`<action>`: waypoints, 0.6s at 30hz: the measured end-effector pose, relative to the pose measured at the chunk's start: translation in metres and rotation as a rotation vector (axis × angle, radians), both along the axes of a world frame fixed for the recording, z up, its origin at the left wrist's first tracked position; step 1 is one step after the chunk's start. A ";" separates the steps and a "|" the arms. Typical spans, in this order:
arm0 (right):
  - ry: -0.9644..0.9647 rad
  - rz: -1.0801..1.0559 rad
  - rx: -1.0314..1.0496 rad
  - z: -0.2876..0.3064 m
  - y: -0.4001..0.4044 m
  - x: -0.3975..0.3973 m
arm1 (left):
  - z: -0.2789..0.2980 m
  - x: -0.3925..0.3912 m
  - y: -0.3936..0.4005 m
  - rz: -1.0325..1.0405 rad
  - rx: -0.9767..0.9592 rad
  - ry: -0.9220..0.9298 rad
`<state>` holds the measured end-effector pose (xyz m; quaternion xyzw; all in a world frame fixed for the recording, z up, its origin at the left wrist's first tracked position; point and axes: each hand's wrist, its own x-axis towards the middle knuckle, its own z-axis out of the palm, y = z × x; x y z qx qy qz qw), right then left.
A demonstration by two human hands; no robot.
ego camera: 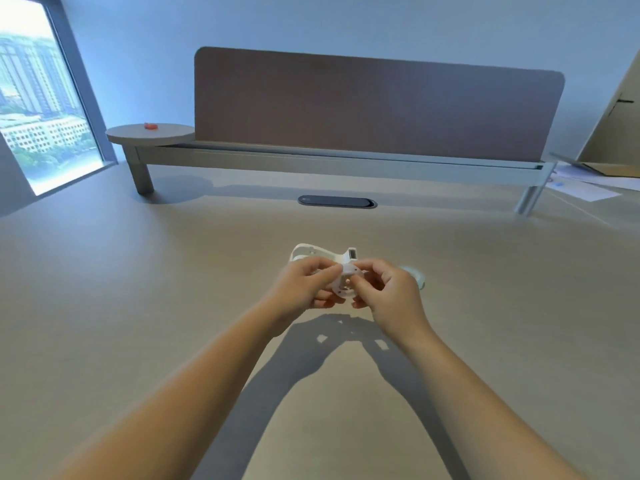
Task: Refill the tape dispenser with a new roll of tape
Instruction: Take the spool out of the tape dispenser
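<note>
Both my hands are raised a little above the middle of the desk [138, 306], meeting over a small white spool [345, 281], a round plastic hub with holes in its face. My left hand [304, 289] pinches the spool's left rim between thumb and fingertips, the other fingers curled under it. My right hand [388, 292] grips the right rim the same way, thumb on the face and fingers tucked behind. So both sets of fingers are closed on that one piece, and it rests on nothing else. Just beyond my knuckles, toward the far edge of the desk, the white tape dispenser [311, 252] lies on the surface, its curved body to the left and its cutter end to the right, partly hidden by my left fingers. Past my right hand, touching the desk, a pale roll of tape [414, 273] shows as a curved edge; most of it is hidden behind that hand. Farther back a dark oval cable slot [337, 201] sits in the desk, before the brown divider panel [377, 105]. At the far left corner a round shelf [152, 133] carries a small red object [150, 126].
</note>
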<state>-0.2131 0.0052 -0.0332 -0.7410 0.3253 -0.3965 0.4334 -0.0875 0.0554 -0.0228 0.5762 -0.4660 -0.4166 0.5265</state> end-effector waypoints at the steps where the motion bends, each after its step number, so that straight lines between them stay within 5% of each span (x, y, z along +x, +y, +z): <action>1: -0.016 0.009 0.017 -0.001 -0.004 -0.001 | 0.001 -0.001 -0.004 0.009 0.015 0.066; 9: -0.045 -0.026 0.056 -0.015 -0.040 -0.018 | -0.010 -0.015 -0.041 0.160 0.056 0.188; 18: 0.074 -0.204 0.055 -0.019 -0.065 -0.042 | -0.045 -0.019 -0.038 0.001 -0.036 -0.524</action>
